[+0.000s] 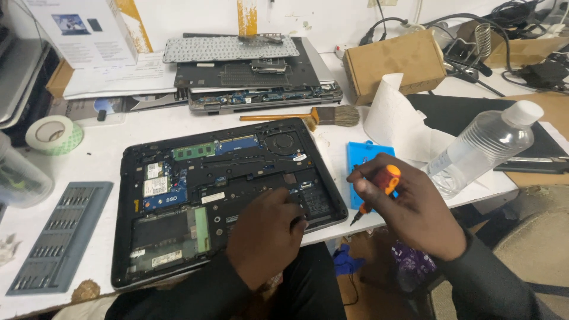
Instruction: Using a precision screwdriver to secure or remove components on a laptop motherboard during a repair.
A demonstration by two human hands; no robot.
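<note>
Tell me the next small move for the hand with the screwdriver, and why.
Probably bring the right hand leftward so the orange-handled screwdriver tip meets the opened laptop. The tip hangs past the laptop's right edge, off the table, while the left hand already rests on the laptop's lower right area.

White table (112, 148) bears opened laptop (225, 189), brush (308, 116), bottle (483, 148).

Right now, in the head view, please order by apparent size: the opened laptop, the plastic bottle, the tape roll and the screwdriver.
1. opened laptop
2. plastic bottle
3. tape roll
4. screwdriver, partly hidden in the right hand, so its rank against the tape is unsure.
</note>
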